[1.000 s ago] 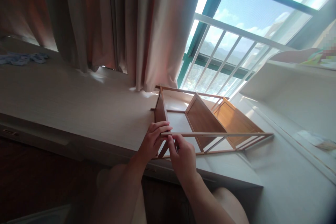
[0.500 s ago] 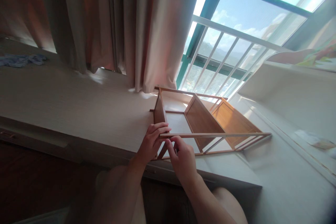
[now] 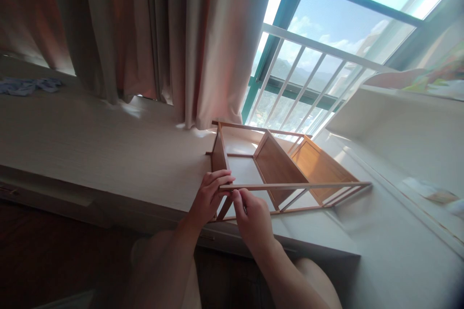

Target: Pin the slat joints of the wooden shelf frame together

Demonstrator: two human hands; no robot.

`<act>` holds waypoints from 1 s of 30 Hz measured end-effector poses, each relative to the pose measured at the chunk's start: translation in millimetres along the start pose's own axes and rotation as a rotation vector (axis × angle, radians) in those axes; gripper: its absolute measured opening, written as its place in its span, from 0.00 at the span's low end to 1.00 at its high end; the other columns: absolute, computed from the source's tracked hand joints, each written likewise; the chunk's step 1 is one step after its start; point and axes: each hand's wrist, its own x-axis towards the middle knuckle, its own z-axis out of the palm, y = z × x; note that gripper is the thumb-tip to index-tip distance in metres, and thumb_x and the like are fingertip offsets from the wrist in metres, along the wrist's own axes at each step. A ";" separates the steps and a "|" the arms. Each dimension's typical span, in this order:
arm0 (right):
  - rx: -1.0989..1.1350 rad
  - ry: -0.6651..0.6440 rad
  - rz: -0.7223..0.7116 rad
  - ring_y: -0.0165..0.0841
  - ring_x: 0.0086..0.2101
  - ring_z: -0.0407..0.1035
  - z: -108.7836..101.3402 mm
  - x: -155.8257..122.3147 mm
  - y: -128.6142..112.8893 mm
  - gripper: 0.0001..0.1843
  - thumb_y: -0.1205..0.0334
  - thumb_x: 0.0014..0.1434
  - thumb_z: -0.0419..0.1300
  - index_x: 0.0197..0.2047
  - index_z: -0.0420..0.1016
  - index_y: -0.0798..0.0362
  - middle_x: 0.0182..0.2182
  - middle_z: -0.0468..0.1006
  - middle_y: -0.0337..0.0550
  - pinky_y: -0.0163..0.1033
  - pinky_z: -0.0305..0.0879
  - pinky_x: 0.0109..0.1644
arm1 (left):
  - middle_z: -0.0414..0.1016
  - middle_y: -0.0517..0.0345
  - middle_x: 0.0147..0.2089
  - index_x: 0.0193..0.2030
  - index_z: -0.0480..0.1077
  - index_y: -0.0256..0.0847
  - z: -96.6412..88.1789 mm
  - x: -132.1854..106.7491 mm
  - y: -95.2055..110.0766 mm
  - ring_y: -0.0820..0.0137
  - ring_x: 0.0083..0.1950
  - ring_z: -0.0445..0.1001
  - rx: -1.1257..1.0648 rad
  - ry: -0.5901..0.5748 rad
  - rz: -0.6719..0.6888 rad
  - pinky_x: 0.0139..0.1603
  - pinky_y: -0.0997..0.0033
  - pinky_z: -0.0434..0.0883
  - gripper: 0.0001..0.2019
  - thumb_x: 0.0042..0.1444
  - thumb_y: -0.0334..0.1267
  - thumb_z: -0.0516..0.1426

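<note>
A wooden shelf rack (image 3: 279, 164) lies on its side on the pale ledge, its brown shelf panels standing between thin posts. My left hand (image 3: 210, 195) is wrapped round the left end of the nearest post, fingers over the top by the end panel. Just right of it, my right hand (image 3: 253, 217) is closed, thumb and forefinger pinched together right below the same post. A small dark thing seems to show within that grip, too hidden to name.
The pale ledge (image 3: 145, 154) runs leftward, with crumpled cloth (image 3: 31, 86) at its far left. Behind stand long curtains (image 3: 217, 48) and a window with a white railing (image 3: 322, 48). A white wall (image 3: 409, 164) bounds the right. My knees are below the ledge's front edge.
My right thumb and fingers have shifted slightly in their pinch under the post. My left hand keeps its hold, and the view has drifted a little.
</note>
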 end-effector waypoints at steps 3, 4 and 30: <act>0.004 0.038 0.007 0.28 0.20 0.57 -0.2 -2.8 2.6 0.16 0.52 0.67 0.52 0.36 0.74 0.52 0.17 0.64 0.33 0.34 0.46 0.29 | 0.68 0.53 0.60 0.58 0.69 0.48 -0.3 0.1 0.9 0.63 0.60 0.65 0.003 0.000 0.000 0.63 0.59 0.63 0.15 0.64 0.37 0.56; 0.003 0.045 0.006 0.28 0.20 0.56 0.3 -3.0 2.8 0.15 0.52 0.66 0.53 0.36 0.74 0.52 0.17 0.63 0.32 0.34 0.45 0.29 | 0.68 0.52 0.61 0.58 0.69 0.48 -0.3 0.0 0.8 0.63 0.61 0.65 0.005 0.001 0.001 0.63 0.58 0.63 0.16 0.64 0.38 0.56; 0.170 0.488 0.262 0.42 0.70 0.38 -69.5 4.2 158.9 0.31 0.56 0.68 0.42 0.69 0.57 0.62 0.70 0.52 0.55 0.55 0.39 0.72 | 0.68 0.54 0.60 0.56 0.69 0.47 -0.6 -2.1 -11.9 0.61 0.60 0.67 0.149 0.052 -0.005 0.64 0.56 0.63 0.14 0.65 0.42 0.51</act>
